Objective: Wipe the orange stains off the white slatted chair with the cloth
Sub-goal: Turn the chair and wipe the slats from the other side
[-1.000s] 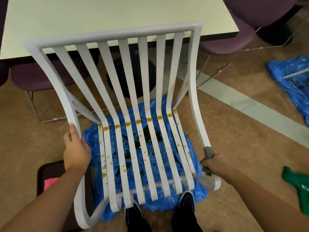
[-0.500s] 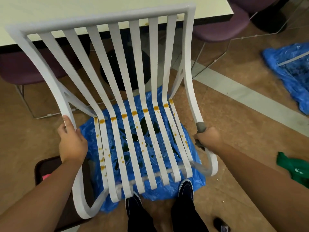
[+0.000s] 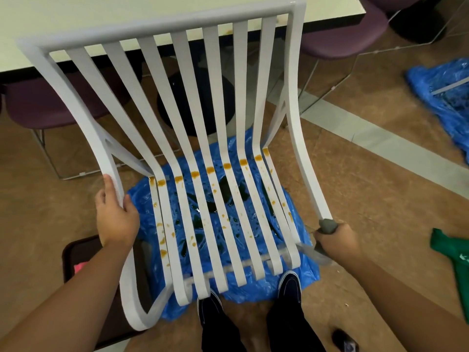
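The white slatted chair (image 3: 177, 80) is tilted toward me over a blue plastic sheet (image 3: 284, 285). A row of orange stains (image 3: 210, 170) runs along the bend of the slats, and smaller orange spots dot the seat slats. My left hand (image 3: 116, 219) grips the left side rail. My right hand (image 3: 336, 241) is closed around the right side rail, with a grey cloth (image 3: 328, 226) sticking out of the top of the fist against the rail.
A pale table (image 3: 101, 16) with purple chairs (image 3: 342, 39) stands behind. A green cloth (image 3: 454, 252) lies on the floor at right, with more blue plastic (image 3: 441, 97) beyond it. A dark tray (image 3: 76, 252) with something pink sits at left. My shoes (image 3: 289, 285) are under the seat's front edge.
The chair and both hands have shifted slightly in view and the chair back looks closer. Both grips are unchanged.
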